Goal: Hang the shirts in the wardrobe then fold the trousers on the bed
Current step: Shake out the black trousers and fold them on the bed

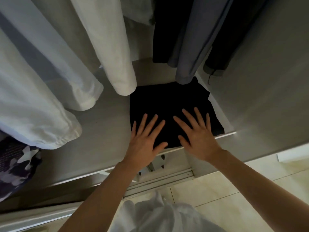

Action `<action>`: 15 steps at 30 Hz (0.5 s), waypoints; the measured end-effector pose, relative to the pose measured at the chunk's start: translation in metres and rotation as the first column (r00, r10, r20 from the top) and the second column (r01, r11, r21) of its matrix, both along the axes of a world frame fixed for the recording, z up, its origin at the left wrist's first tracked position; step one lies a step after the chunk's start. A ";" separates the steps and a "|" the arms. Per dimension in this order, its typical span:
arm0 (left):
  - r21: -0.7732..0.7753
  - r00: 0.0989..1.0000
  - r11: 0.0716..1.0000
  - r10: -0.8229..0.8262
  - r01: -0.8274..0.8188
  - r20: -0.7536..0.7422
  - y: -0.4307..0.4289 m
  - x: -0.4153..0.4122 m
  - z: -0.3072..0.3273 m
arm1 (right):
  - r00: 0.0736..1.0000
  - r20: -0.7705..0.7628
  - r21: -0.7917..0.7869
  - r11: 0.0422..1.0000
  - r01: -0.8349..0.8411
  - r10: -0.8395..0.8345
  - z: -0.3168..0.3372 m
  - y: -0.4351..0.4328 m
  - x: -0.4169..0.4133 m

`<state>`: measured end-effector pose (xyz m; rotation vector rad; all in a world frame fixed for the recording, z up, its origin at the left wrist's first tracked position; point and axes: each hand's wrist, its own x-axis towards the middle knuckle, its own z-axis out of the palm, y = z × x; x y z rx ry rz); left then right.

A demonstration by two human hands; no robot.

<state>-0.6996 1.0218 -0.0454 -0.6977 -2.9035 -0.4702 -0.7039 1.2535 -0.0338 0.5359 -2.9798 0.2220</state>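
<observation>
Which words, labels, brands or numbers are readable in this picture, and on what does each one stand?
None is readable. The folded black garment under the left hand and right hand, the hanging white clothes and the purple patterned fabric show no letters; its dotted rows are too blurred to tell.

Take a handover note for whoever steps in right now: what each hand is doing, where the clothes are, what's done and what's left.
Left hand: open, fingers spread flat on the folded black garment.
Right hand: open, flat on the same garment, beside the left.
The garment lies on the wardrobe shelf, at its right end.
Done: white garments and a grey-blue garment hang above the shelf.
Left: probably lift both hands off. The bed and any trousers on it are out of view, so check there.
</observation>
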 end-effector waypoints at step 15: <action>-0.111 0.999 0.994 0.009 -0.005 0.034 0.038 -0.014 -0.012 | 0.990 0.140 0.037 0.999 -0.002 -0.003 -0.001 0.039 -0.024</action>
